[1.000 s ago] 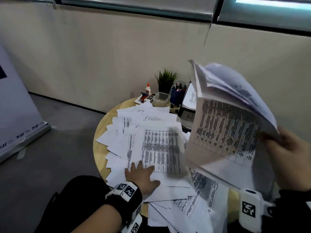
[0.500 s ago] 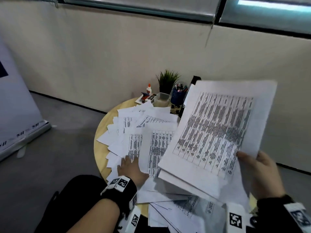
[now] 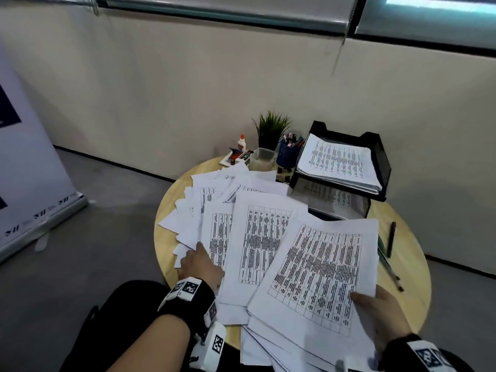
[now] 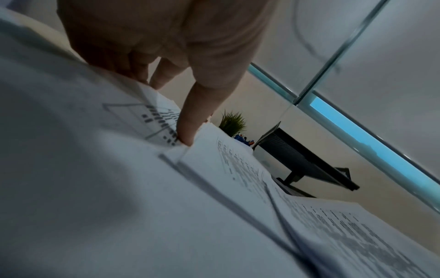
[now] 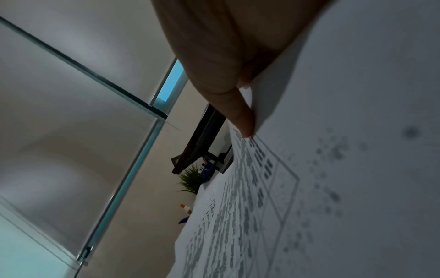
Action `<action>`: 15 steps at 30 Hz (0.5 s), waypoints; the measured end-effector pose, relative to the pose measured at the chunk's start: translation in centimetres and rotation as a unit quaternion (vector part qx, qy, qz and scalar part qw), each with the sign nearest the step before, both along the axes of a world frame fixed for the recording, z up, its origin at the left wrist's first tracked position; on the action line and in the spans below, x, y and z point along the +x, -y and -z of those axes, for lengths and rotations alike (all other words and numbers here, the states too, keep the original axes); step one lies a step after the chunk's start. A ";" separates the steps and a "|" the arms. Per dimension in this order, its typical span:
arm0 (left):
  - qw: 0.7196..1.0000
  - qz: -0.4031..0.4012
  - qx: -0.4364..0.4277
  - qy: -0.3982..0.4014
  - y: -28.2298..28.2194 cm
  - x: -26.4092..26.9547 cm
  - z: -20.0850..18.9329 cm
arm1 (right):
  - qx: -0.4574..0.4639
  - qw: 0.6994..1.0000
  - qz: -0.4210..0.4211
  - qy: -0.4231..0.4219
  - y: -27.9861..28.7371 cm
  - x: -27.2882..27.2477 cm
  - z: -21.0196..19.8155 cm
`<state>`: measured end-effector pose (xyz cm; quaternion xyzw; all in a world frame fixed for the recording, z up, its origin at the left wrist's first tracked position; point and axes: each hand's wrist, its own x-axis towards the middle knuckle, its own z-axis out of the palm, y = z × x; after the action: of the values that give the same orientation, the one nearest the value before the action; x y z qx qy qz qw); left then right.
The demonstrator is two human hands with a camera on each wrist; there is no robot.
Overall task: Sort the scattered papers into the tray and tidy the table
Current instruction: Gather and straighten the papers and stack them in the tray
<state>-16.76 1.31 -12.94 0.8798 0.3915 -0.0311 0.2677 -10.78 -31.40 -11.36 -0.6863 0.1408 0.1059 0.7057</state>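
Printed sheets (image 3: 257, 237) lie fanned over the round wooden table (image 3: 402, 251). My right hand (image 3: 375, 304) grips a thick stack of papers (image 3: 316, 272) by its near right corner, thumb (image 5: 240, 116) on top, the stack lying low over the table's front. At the left edge of the spread, my left hand (image 3: 201, 264) rests flat on the loose sheets; one straight fingertip (image 4: 188, 139) presses at a sheet's edge. The black two-tier mesh tray (image 3: 381, 157) stands at the back right with a pile of sheets in its top tier.
Behind the papers stand a small plant (image 3: 271, 127), a blue pen cup (image 3: 288, 154), a glue bottle (image 3: 241, 142) and a clear plastic box (image 3: 261, 158). Two pens (image 3: 390, 238) lie on bare wood at the right. A banner stand (image 3: 26, 183) is on the floor, left.
My right hand has lowered the stack from upright in the air to nearly flat over the table, uncovering the tray. The left hand has slid left across the sheets.
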 end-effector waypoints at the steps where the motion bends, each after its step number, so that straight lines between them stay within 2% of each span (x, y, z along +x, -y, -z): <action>1: 0.999 -0.004 -0.009 0.031 0.0 0.0 0.1 | -0.005 1.000 -0.002 -0.003 -0.1 0.0 0.0; 3: 0.991 -0.011 -0.046 0.126 0.1 -0.1 0.2 | -0.026 1.000 -0.006 -0.008 0.1 0.1 0.1; 5: 0.980 -0.009 -0.046 0.193 0.2 0.1 0.1 | -0.051 0.998 -0.003 -0.021 0.4 0.3 0.3; 11: 0.958 0.011 0.010 0.286 0.4 0.2 0.1 | -0.115 0.993 0.016 -0.035 1.0 1.2 1.2; 13: 0.953 0.012 -0.014 0.304 0.5 0.2 -0.3 | -0.138 0.990 0.011 -0.032 1.2 1.4 1.5; 15: 0.958 -0.008 -0.068 0.280 0.6 0.2 -0.5 | -0.138 0.989 0.003 -0.045 1.1 1.5 1.8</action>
<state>-16.60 0.69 -12.41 0.8297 0.3050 0.1922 0.4262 -9.30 -32.51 -13.16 -0.7715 0.1876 0.1137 0.5973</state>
